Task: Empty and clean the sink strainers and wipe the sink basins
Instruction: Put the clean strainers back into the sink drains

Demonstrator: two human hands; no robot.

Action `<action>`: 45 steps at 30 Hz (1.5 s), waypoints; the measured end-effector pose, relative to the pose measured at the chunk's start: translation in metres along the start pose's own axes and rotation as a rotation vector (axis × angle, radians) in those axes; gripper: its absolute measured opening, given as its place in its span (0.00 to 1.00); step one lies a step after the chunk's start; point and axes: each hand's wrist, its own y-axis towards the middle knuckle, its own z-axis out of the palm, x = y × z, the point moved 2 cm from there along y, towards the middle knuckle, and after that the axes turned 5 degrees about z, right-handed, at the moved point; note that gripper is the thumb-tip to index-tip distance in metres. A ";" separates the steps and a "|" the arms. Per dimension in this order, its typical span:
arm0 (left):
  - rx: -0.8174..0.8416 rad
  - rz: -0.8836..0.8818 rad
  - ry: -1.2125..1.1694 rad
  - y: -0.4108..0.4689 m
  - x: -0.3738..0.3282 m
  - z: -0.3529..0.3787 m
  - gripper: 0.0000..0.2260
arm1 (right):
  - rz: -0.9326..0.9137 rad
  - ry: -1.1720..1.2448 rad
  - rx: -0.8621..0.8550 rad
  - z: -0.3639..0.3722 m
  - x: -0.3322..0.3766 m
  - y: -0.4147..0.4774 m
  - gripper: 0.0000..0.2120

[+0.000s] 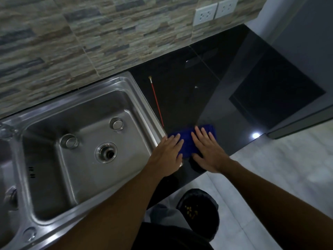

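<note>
cloth (189, 141) on countertop (225, 105) right of sink basin (54, 177), two strainers (69, 141) inside basin, bin (198, 212) on floor below

Stone-tile wall (72, 42); black counter (207, 78); pale floor (279, 168)

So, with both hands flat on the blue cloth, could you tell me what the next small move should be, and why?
Probably close the right hand on the blue cloth and carry it into the sink basin. Both palms lie open on it, the left hand too, and the two strainers already sit out of the open drain.
</note>
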 end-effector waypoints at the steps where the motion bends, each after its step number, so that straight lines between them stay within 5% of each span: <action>1: 0.032 -0.012 0.034 0.004 0.000 0.002 0.28 | 0.014 -0.005 -0.017 0.003 0.002 0.003 0.35; 6: 0.130 -0.063 -0.062 0.016 0.002 -0.009 0.27 | 0.039 -0.040 -0.009 -0.010 0.001 0.019 0.31; 10: -0.064 -0.118 -0.086 0.000 0.025 -0.026 0.23 | 0.031 0.050 -0.147 -0.029 0.022 0.027 0.30; 14: -0.123 -0.272 -0.024 -0.048 0.081 -0.033 0.23 | -0.173 0.097 -0.253 -0.037 0.080 0.036 0.27; 25: -0.141 -0.745 -0.003 -0.218 0.248 -0.027 0.23 | -0.456 0.069 -0.119 -0.017 0.248 0.136 0.29; 34: -0.227 -0.815 -0.126 -0.300 0.316 0.012 0.26 | -0.394 -0.075 0.049 0.021 0.308 0.226 0.35; 45: -0.391 -0.829 -0.072 -0.297 0.317 0.038 0.26 | -0.185 -0.091 0.019 0.073 0.301 0.295 0.37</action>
